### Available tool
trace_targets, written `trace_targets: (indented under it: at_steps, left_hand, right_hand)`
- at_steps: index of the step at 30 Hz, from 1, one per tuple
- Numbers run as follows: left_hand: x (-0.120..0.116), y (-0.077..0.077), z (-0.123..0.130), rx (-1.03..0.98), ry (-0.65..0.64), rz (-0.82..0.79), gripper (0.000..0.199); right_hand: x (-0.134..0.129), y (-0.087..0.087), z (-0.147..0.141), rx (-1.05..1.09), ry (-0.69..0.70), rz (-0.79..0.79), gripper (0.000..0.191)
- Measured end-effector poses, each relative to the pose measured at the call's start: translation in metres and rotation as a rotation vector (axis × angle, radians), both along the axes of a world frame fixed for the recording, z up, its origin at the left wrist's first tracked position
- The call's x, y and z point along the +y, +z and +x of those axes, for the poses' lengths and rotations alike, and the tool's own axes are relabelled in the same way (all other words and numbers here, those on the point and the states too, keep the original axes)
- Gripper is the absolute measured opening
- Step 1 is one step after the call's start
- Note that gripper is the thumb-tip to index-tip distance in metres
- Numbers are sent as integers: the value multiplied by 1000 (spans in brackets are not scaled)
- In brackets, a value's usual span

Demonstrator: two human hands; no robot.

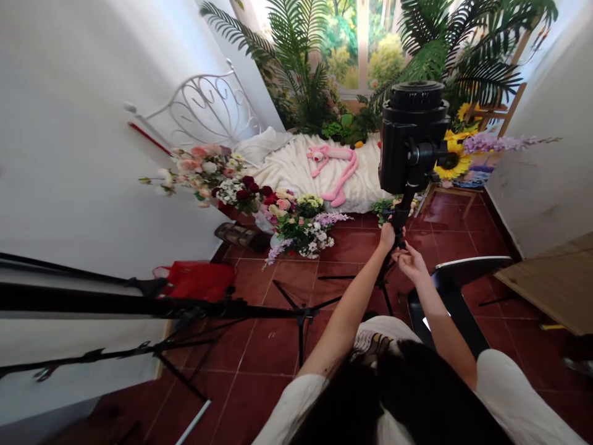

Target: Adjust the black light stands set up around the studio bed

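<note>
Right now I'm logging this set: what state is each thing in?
Left hand: closed round the pole.
Right hand: half-curled at the pole, lower than the left.
Light: mounted on the pole; on or off, unclear.
Stand: legs spread.
Toy: lying, limbs bent.
Blanket: rumpled.
Red bag: slumped on the floor.
Sunflower: open.

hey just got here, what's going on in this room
A person is working with both hands at a black stand topped by what looks like a studio light. The left hand grips the stand below the light, and the right hand has its fingers at the stand just beside it. Beyond, a pink plush toy lies on a white bedspread, with flowers in front and palm fronds behind.
</note>
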State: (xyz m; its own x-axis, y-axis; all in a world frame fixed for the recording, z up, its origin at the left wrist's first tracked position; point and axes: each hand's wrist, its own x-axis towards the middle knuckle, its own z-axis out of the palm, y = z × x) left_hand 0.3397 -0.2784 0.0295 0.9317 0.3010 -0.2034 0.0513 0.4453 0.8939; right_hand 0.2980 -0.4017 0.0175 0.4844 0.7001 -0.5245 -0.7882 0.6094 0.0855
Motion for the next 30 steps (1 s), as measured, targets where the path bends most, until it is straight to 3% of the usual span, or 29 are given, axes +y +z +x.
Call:
trace_targets:
  at_steps: [11, 15, 17, 20, 22, 24, 26, 30]
  left_hand:
    - [5, 13, -9, -41, -91, 72, 36]
    - [6, 15, -10, -35, -104, 74, 39]
    - [6, 14, -9, -34, -103, 72, 39]
    - [6, 12, -7, -49, -105, 79, 37]
    - [6, 10, -6, -46, -102, 75, 35]
    - [6, 7, -5, -36, -89, 49, 33]
    - [5, 4, -4, -32, -76, 20, 34]
    - [4, -1, -1, -59, -85, 8, 40]
  right_hand:
    - [4, 12, -7, -141, -29, -131, 27]
    - [6, 10, -5, -293, -28, -252, 31]
    - [8, 10, -3, -495, -65, -435, 36]
    - [11, 13, -2, -982, -199, -933, 43]
    - [13, 14, -7, -1351, -243, -1309, 33]
    - [15, 10, -18, -1656, -225, -1590, 17]
    - [17, 1, -33, -1863, -212, -1723, 14]
    - [16, -20, -56, -2019, -280, -1745, 11]
